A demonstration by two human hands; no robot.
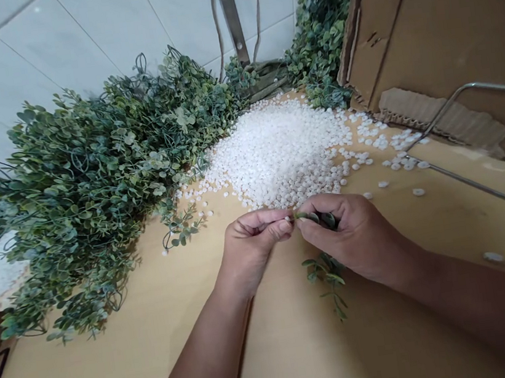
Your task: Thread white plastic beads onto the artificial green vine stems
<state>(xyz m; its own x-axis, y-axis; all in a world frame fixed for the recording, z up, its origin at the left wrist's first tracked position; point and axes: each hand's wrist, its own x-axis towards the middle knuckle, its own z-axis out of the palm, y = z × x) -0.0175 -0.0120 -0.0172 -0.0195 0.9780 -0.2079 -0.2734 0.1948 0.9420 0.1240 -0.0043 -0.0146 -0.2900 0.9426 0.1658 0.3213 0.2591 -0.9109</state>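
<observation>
My left hand pinches a tiny white piece between thumb and forefinger. Touching or almost touching it, my right hand is closed around a green leafy sprig, whose lower leaves hang below the fingers. The stem's tip meets the white piece between both hands; whether they are joined cannot be made out. Just beyond the hands lies a heap of small white round pieces on the tan table.
A large pile of green artificial sprigs fills the left side. More greenery stands at the back right, beside a cardboard box. A bent metal rod lies at the right. Tiled wall behind.
</observation>
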